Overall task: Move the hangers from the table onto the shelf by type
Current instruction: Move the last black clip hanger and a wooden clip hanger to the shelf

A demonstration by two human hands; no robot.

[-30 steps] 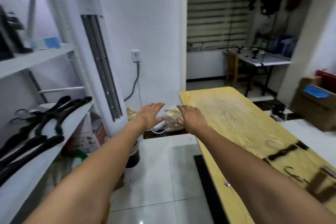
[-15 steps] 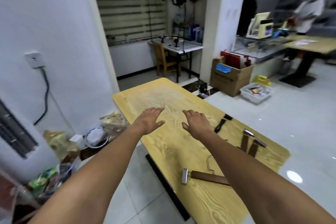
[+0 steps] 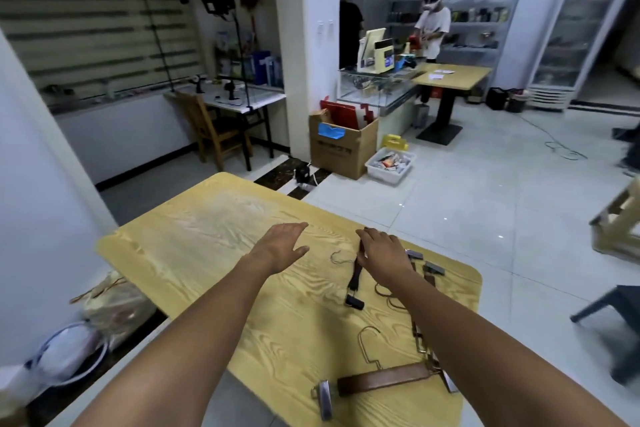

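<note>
Several hangers lie on the right half of the yellow wooden table (image 3: 194,246). A dark clip hanger (image 3: 355,279) lies flat mid-table, and my right hand (image 3: 382,255) curls fingers and thumb around its far end. My left hand (image 3: 282,246) hovers open over bare wood to its left, holding nothing. A brown wooden clip hanger (image 3: 384,378) with metal clips and a wire hook lies near the front edge. More clip hangers (image 3: 433,269) sit partly hidden under my right forearm. The shelf is out of view.
Bags and a plastic tub (image 3: 69,354) sit on the floor left of the table. Beyond it stand a cardboard box (image 3: 341,152), a white bin (image 3: 391,168) and a wooden chair (image 3: 214,130). A person (image 3: 433,28) stands far back. A stool (image 3: 620,218) is at right.
The view swung right, from the shelf with black hangers to the table. Both hands came over the table, and my right hand reached the dark hanger.
</note>
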